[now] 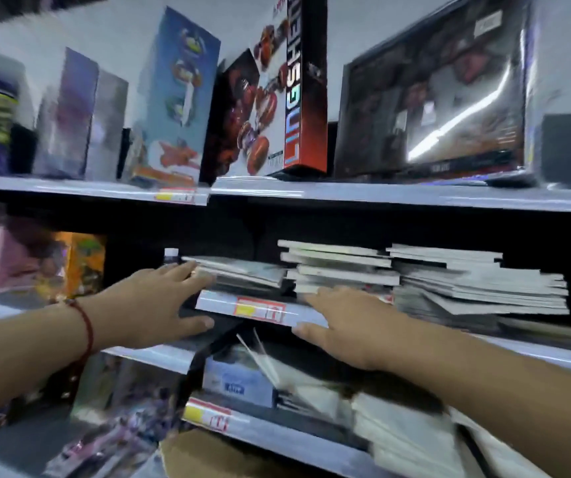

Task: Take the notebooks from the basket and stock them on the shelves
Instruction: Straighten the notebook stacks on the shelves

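Several stacks of notebooks lie flat on the middle shelf (263, 310): a low left stack (242, 270), a taller middle stack (339, 267) and a wide right stack (477, 281). My left hand (154, 305) reaches in with straight fingers touching the left end of the left stack, thumb below the shelf edge. My right hand (349, 326) lies flat with fingers extended at the shelf front, under the middle stack. Neither hand holds a notebook. The basket is out of view. The frame is motion-blurred.
Boxed toys (277, 98) stand on the upper shelf, with a large dark box (432, 94) to the right. More packaged goods (397, 429) fill the lower shelf. A small bottle (171, 255) stands behind the left stack. Coloured packages (35, 260) sit at the far left.
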{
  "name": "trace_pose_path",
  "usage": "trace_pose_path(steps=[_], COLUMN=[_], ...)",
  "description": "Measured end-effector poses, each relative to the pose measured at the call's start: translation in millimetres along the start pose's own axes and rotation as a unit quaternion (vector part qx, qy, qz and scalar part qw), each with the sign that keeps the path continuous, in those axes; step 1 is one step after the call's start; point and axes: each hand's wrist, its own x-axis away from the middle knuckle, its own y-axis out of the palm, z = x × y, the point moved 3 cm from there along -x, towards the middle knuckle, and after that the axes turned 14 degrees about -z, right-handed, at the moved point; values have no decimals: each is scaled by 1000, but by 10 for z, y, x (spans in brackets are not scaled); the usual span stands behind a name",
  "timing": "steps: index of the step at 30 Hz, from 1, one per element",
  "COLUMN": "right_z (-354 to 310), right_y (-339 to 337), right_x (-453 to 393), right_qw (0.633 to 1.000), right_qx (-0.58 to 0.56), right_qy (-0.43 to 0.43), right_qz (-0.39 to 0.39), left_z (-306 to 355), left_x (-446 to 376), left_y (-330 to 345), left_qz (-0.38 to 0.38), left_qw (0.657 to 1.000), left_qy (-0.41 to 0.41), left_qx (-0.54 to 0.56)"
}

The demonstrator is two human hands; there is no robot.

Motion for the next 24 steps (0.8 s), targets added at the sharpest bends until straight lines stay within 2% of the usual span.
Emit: trace_pose_path(steps=[6,9,12,14,17,21,24], right_z=[-144,-135,-108,-120,-161,-264,-302], right_y=[-501,-568,-524,-457,-386,-388,-368], right_x=[-9,13,-9,-67,-222,-579,-979], right_qw=[999,997,997,997,999,999,999], right_qx=[-10,-27,-25,-27,-19,-17,-17], right_qy=[50,71,69,71,41,-21,-30], right_qz=[-12,-7,9,6,10,25,36], left_z=[-508,-606,-507,-401,-321,-415,-585], left_x=[-262,-458,-662,-773,-990,-1254,-1451], left_y=[-318,-373,-341,-247,-124,-75,-53], left_qz=[-50,-35,20,27,17,-11,-49], left_qw=[998,999,999,997,996,996,992], left_qy=[15,24,44,68,74,30,-1], left_qx=[20,8,-16,9,37,84,114])
